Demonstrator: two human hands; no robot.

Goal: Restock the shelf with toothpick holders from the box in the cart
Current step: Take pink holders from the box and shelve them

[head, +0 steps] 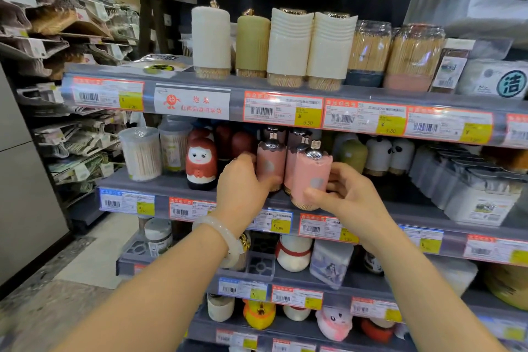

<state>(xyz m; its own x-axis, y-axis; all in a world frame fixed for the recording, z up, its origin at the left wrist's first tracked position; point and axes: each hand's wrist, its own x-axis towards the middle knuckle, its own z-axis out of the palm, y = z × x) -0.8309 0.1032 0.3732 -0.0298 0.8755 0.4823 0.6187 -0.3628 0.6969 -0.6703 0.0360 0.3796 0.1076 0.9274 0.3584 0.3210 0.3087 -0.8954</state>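
- Toothpick holder, pink smooth cylinder with scalloped top rim and shiny silver knob (311,177): at front edge of grey middle shelf (160,184), base seemingly just over the lip; not yet seated, I judge.
- Right hand (347,197): fingers curled around its side, thumb across front, to steer it.
- Left hand (243,186): fingers curled against neighbouring matching pink holder (270,161), probably steadying the row.
- Red doll-shaped glossy holder (201,163) stands left.
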